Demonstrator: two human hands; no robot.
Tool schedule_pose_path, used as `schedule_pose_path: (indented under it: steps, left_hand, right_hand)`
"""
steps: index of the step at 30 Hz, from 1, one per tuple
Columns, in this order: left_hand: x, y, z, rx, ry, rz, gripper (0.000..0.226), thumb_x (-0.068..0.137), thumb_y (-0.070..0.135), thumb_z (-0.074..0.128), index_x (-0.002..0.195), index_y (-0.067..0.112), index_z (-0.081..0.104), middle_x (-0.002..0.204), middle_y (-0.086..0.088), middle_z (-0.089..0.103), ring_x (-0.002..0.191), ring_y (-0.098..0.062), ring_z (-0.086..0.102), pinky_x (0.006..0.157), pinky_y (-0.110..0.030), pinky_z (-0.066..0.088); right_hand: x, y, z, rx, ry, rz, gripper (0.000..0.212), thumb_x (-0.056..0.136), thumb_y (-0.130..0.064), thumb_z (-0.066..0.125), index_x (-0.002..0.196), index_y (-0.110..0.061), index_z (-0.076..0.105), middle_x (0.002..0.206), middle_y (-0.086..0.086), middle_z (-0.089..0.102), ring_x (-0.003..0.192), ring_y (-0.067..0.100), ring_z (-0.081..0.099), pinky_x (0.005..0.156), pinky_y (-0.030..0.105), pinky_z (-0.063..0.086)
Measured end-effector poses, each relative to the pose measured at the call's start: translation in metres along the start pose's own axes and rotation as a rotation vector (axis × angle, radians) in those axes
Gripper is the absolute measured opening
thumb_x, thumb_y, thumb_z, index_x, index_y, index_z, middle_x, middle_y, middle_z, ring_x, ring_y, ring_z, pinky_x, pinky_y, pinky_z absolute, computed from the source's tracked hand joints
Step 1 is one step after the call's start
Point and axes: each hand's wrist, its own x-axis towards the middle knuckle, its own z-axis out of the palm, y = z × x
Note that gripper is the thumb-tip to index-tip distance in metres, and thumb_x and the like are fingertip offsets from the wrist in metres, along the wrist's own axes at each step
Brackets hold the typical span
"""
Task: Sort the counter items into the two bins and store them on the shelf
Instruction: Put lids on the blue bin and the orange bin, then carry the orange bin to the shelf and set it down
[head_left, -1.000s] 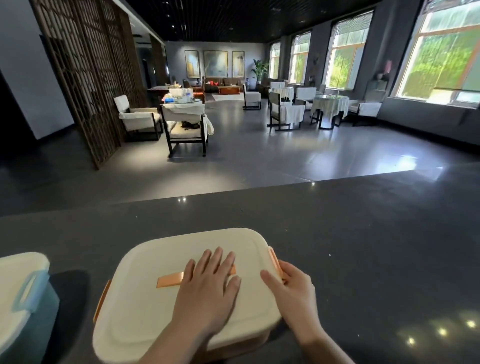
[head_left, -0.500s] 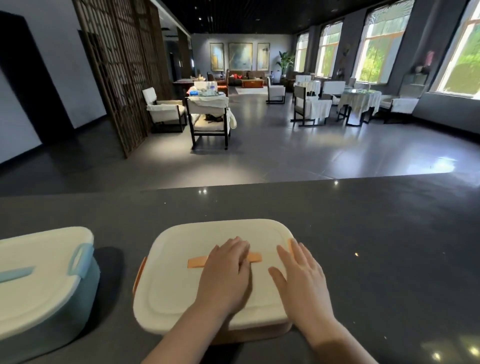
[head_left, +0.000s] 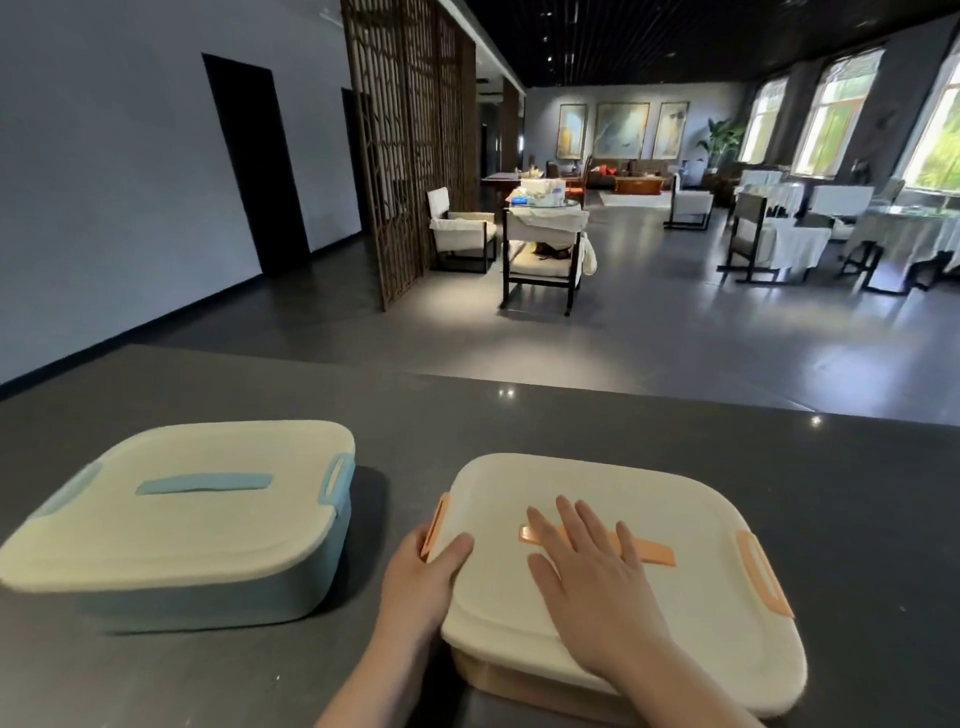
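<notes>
An orange bin (head_left: 691, 618) with a cream lid and orange latches stands closed on the dark counter (head_left: 649, 431), in front of me. My left hand (head_left: 418, 579) grips its left edge at the latch, with the thumb on top of the lid. My right hand (head_left: 592, 577) lies flat with straight fingers on the middle of the lid, across the orange handle strip. To the left stands a blue bin (head_left: 208, 597), also closed under a cream lid, a short gap away from the orange one.
Beyond the counter's far edge lies an open grey floor with chairs (head_left: 540, 249) and white-clothed tables (head_left: 904, 234). A wooden lattice screen (head_left: 410, 145) stands at the middle left. No shelf shows in this view.
My left hand slid off the lid's top to its left edge at the latch. My right hand moved from the right side onto the lid's middle. The view swung left, showing the whole blue bin.
</notes>
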Motion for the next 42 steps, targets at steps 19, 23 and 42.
schedule_pose_path:
  steps: [19, 23, 42]
  left_hand:
    - [0.001, 0.006, -0.006, 0.393, 0.01, 0.334, 0.036, 0.089, 0.037, 0.062, 0.124, 0.03, 0.059, 0.097, 0.017, 0.065, 0.089, -0.001, 0.058, 0.076, -0.028, 0.046]
    - [0.003, 0.009, -0.005, 0.559, 0.054, 0.342, 0.028, 0.093, 0.044, 0.052, 0.115, 0.028, 0.054, 0.097, 0.009, 0.063, 0.093, -0.014, 0.06, 0.078, -0.034, 0.047]
    - [0.015, 0.016, 0.02, 0.874, 0.085, 0.252, 0.063, 0.093, 0.059, 0.035, 0.145, 0.026, 0.023, 0.131, -0.011, 0.049, 0.115, -0.033, 0.052, 0.081, -0.041, 0.041]
  right_hand:
    - [0.002, 0.001, 0.002, 0.059, 0.014, -0.017, 0.053, 0.099, -0.048, 0.013, 0.15, -0.04, 0.002, 0.161, -0.006, -0.006, 0.147, 0.014, -0.011, 0.117, 0.044, -0.007]
    - [-0.007, 0.014, -0.008, 0.062, 0.105, 0.025, 0.048, 0.101, -0.043, 0.018, 0.148, -0.038, 0.02, 0.16, -0.01, 0.014, 0.147, 0.01, 0.004, 0.116, 0.042, -0.013]
    - [-0.038, 0.133, -0.018, 0.839, 0.212, 0.578, 0.056, 0.095, -0.04, 0.05, 0.146, -0.034, 0.027, 0.13, 0.004, 0.054, 0.095, 0.018, 0.049, 0.078, 0.03, 0.038]
